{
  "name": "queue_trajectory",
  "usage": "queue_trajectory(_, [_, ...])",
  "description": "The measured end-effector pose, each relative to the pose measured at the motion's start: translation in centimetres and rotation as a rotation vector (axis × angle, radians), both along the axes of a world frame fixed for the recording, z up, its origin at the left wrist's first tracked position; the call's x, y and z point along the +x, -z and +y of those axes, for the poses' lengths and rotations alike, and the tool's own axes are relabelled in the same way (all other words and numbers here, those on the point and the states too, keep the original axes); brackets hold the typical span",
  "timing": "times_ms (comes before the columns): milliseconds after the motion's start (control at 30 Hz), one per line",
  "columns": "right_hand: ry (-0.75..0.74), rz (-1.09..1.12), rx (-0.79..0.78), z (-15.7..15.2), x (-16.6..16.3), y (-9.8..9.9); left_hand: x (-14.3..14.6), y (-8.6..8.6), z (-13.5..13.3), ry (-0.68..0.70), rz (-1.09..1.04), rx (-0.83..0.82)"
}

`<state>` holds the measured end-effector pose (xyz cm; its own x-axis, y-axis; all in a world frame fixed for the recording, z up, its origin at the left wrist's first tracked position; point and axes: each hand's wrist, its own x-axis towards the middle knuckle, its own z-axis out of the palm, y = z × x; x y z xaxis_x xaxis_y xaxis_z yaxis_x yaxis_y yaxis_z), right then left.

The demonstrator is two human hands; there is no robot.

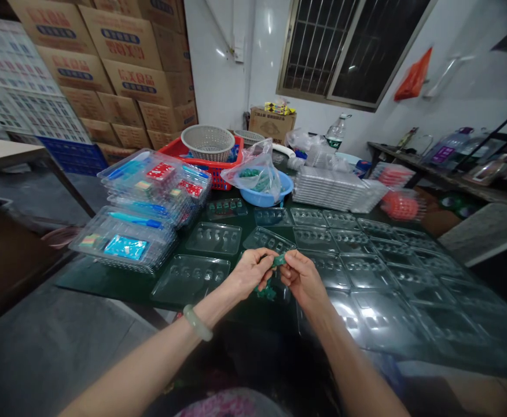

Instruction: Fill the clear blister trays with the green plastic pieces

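Note:
Between my two hands is a small green piece (279, 260), pinched from both sides; its exact kind is too small to make out. My left hand (256, 269), with a pale bangle (197, 322) on its wrist, closes thumb and fingers on one end. On the other end, my right hand (300, 277) closes its fingertips. Just below the hands lie more small green pieces (266, 292) on the dark table. Clear plastic trays with moulded hollows surround them, among them one tray (193, 278) left of my left hand and another (364, 270) right of my right hand.
Stacked filled trays (125, 248) stand at the left. Behind are a red basket (219, 174) with a grey colander (208, 143), a blue basin (264, 198) holding a plastic bag of green pieces, and a stack of clear trays (325, 189). Cardboard boxes (132, 81) rise at the back left.

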<state>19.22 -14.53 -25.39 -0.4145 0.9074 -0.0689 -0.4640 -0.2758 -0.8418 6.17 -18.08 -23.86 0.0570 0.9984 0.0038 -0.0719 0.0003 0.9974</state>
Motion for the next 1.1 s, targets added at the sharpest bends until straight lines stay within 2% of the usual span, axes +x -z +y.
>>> queue_trajectory(200, [0.095, -0.084, 0.105, -0.2, -0.1, 0.0, 0.0, 0.1, -0.5, -0.131, 0.192, 0.057])
queue_trajectory(400, [0.101, -0.182, 0.137, -0.9, -0.3, -0.2, -0.6, 0.2, -1.3, -0.19, 0.23, 0.103])
queue_trajectory(633, [0.081, -0.076, 0.035, -1.5, -0.6, -1.2, -1.4, -0.3, -2.3, -0.241, 0.24, 0.149])
queue_trajectory(800, [0.004, 0.031, -0.056, -2.2, -1.2, -1.8, -1.2, -0.7, -3.5, -0.293, 0.273, 0.184])
queue_trajectory(900, [0.036, 0.083, -0.097, -1.1, 0.8, -2.0, -3.1, -1.5, -4.3, -0.379, 0.205, 0.189])
queue_trajectory(1000, [0.285, 0.139, -0.081, 0.9, 4.3, -2.0, -6.5, -2.6, -5.1, -0.613, 0.019, 0.24])
queue_trajectory(1033, [0.364, 0.148, -0.043, 1.3, 5.2, -2.0, -7.4, -3.0, -5.3, -0.651, -0.066, 0.246])
queue_trajectory(1067, [0.355, 0.137, -0.027, 1.5, 5.5, -2.1, -7.9, -3.3, -5.4, -0.619, -0.133, 0.233])
queue_trajectory(1100, [0.267, 0.106, -0.025, 1.4, 5.4, -2.2, -8.1, -3.4, -5.4, -0.514, -0.191, 0.173])
